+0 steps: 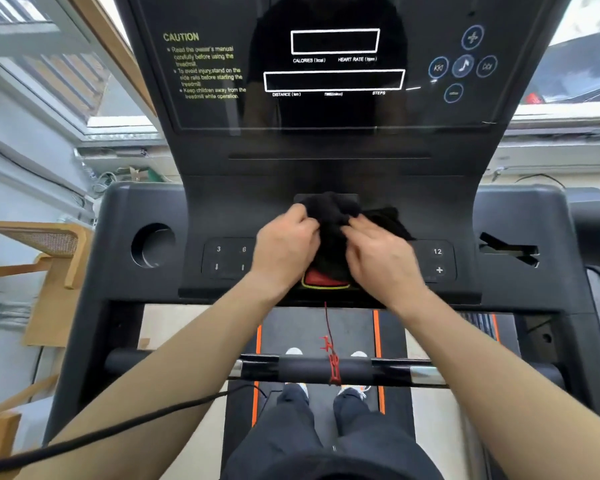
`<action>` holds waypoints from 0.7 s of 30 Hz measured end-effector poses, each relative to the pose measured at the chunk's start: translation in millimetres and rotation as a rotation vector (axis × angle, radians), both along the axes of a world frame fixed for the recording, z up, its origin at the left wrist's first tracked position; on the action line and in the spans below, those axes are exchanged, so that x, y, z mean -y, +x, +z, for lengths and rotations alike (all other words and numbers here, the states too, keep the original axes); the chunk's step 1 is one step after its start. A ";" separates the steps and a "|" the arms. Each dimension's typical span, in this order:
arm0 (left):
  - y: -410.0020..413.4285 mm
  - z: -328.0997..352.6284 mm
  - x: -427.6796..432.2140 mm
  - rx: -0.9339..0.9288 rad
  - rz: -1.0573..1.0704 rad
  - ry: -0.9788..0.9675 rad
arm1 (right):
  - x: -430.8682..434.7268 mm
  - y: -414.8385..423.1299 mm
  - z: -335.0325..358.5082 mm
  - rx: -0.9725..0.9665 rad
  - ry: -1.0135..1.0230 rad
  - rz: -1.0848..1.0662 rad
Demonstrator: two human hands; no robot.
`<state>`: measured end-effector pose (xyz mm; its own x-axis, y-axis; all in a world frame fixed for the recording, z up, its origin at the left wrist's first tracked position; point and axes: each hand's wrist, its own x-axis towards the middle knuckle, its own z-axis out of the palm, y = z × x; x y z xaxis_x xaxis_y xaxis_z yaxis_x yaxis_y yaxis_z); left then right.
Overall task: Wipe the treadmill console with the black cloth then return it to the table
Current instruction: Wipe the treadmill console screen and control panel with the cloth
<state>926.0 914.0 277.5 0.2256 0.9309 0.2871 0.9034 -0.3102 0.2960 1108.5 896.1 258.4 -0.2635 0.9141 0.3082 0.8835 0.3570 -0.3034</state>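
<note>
A: On the lower part of the treadmill console (329, 161), in the head view, what do the two hands do?

B: Both hands are on the black cloth (333, 216). The left hand (286, 244) holds its left side, with the fingers curled and pressed into the fabric. The right hand (378, 247) holds the right side; its fingers are bent and pinch a fold of the cloth near the middle.

A: And the cloth, where is it exactly?

B: It is bunched between the hands, in the middle of the console, between the two groups of number keys. It lies on the panel and covers the upper part of the red safety key (324, 278). One corner spreads to the right, behind the right hand.

A: What else is there?

B: Above, the dark display (333, 81) is off and shows a yellow caution text on the left. A round cup holder (153, 245) is on the left of the console. A red cord (329, 341) hangs from the key down to the handlebar (326, 370). Below, the person's legs stand on the belt (291, 327).
</note>
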 end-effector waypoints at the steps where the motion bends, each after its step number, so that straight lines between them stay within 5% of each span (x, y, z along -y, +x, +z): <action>1: 13.0 -2.9 -0.9 0.008 -0.039 -0.001 | 1.7 17.5 1.8 -0.002 0.002 -0.056; 8: 20.0 20.1 -21.1 0.069 -0.080 0.085 | -15.8 8.6 27.1 -0.222 -0.033 -0.437; 18: -88.8 24.3 -24.4 -0.037 0.220 -0.069 | -57.4 -98.0 29.6 0.114 0.096 0.156; 21: -61.0 32.4 -36.4 0.134 0.131 -0.026 | -60.0 -52.2 30.3 0.069 0.116 -0.004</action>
<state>865.0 950.4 309.9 0.0636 0.9573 0.2821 0.8874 -0.1837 0.4229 1056.3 956.1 288.7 -0.2842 0.8744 0.3933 0.9025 0.3824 -0.1982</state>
